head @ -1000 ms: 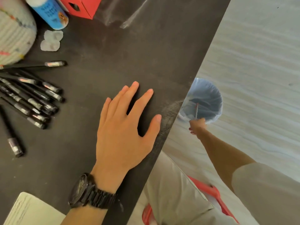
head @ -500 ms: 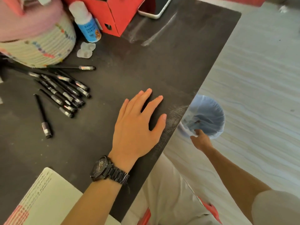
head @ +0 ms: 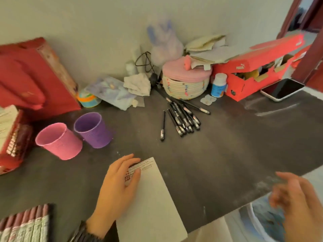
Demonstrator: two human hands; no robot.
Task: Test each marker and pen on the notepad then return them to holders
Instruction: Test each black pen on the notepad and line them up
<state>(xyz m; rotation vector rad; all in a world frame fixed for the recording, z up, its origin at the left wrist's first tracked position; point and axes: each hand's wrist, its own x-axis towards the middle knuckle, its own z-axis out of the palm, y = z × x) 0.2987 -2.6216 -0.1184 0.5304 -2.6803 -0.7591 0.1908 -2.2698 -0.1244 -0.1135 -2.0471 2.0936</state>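
head view: left hand lies flat on the notepad top corner, fingers straight, probably pinning it for scribbling. right hand hovers blurred by the table edge, fingers loose, empty. pens lie bunched further back, well apart from the pink holder and purple holder.

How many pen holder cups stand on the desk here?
2. The pink cup stands on the left side of the desk; the purple cup stands just right of it, slightly farther back. No others show.
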